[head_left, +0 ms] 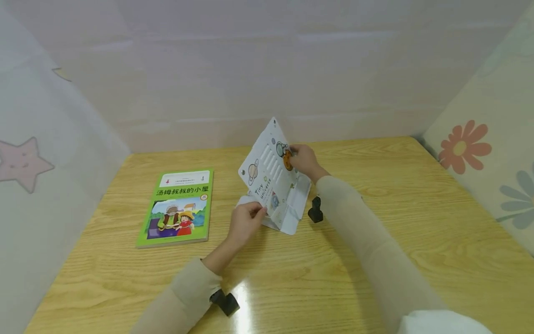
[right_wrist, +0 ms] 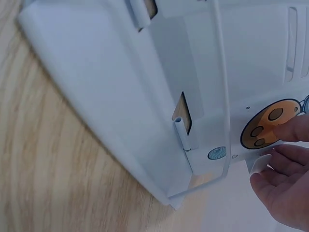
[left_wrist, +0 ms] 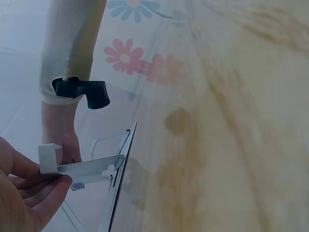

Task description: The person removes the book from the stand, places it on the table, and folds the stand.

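A white book stand printed with "Tiny universe", planets and an astronaut stands on the wooden table, its slotted panel tilted up over a flat base. My left hand pinches the front ledge at the panel's lower left; in the left wrist view, thumb and fingers hold a bent white lip. My right hand grips the panel's right edge. In the right wrist view its thumb lies over the orange planet print, with the other fingers around the edge. A thin wire support crosses the panel there.
Left of the stand, a green-bordered picture book lies flat on the wooden table. A white sheet hangs behind the table, with printed side sheets at left and right. Black wrist mounts sit by both sleeves.
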`<state>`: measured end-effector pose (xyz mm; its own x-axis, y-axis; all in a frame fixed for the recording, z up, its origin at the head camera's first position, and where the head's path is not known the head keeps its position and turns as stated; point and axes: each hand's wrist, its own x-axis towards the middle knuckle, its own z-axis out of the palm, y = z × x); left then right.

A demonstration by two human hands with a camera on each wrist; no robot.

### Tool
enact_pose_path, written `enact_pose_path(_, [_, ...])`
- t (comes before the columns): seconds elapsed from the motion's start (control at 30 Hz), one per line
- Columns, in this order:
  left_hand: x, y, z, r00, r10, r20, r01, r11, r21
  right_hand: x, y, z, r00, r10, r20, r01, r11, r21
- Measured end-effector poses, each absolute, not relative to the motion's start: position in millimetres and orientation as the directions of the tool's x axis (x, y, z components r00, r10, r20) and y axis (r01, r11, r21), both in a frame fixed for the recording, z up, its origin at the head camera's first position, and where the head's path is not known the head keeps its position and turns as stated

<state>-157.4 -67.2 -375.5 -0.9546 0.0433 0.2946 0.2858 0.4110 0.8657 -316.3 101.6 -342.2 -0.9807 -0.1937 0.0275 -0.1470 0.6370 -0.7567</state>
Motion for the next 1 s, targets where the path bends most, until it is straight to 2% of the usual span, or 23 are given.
enact_pose_path(0.27, [-153.7,-57.5,-374.9,-0.949,0.072,0.307,0.311,0.370,0.875,-319.9,95.3,-341.9,-0.978,-0.201,0.051,-0.165,0.607,-0.777])
enact_pose_path(0.5, [-151.2,-48.7,-375.4,-0.951,0.064,0.302,0.305,0.347,0.887,-322.5,88.1,-338.2,-0.975,-0.221,0.023,-0.153,0.594,-0.790])
enact_pose_path(1.0, [-151.1,-32.2,-381.3,-0.932,0.085,0.352,0.360,0.328,0.873,-325.6,82.4,-331.6,-0.941,-0.337,0.006,-0.210,0.573,-0.792])
